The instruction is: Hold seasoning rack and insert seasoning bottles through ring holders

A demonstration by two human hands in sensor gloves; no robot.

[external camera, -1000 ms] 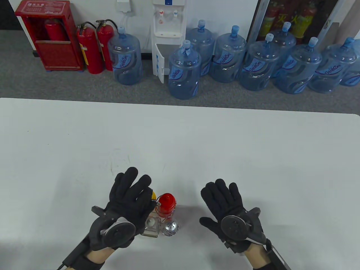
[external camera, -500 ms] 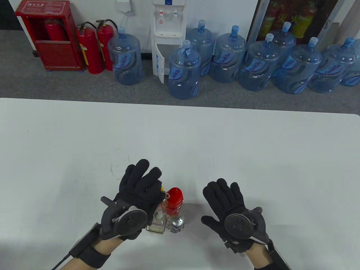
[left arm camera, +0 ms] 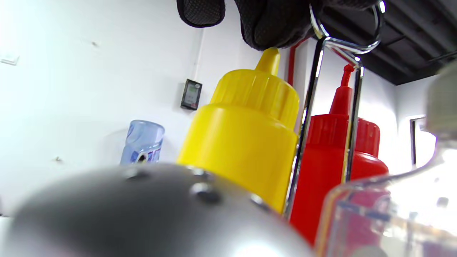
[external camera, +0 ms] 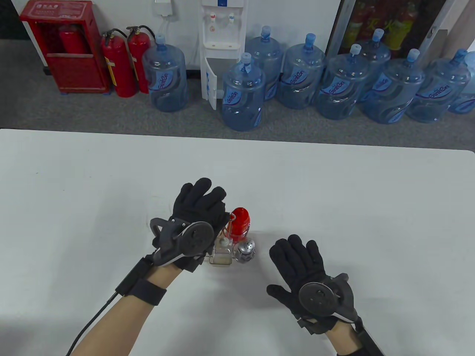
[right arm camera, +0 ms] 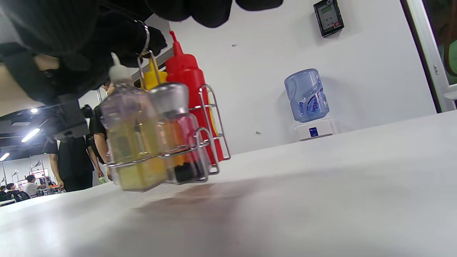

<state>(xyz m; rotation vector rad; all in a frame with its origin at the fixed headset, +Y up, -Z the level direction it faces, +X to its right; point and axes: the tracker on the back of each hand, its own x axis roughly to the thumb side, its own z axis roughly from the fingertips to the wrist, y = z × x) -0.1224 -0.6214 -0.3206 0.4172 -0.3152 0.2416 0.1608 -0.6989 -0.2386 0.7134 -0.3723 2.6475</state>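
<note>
A chrome wire seasoning rack (right arm camera: 205,142) carries a red squeeze bottle (external camera: 240,220), a yellow squeeze bottle (left arm camera: 246,142), a glass oil bottle (external camera: 222,252) and a metal-topped shaker (external camera: 246,250). My left hand (external camera: 196,211) is over the rack and grips the ring handle (left arm camera: 351,46) at its top. It hides the yellow bottle in the table view. I cannot tell whether the rack touches the table or hangs just above it. My right hand (external camera: 300,259) is spread flat and empty, to the right of the rack and nearer the front edge.
The white table (external camera: 334,193) stretches far and wide around the rack. Beyond its far edge, on the floor, stand several blue water jugs (external camera: 243,96), a water dispenser (external camera: 222,44) and red fire extinguishers (external camera: 118,66).
My left hand has carried the rack with its bottles away from the front edge and slightly right. My right hand has hardly moved.
</note>
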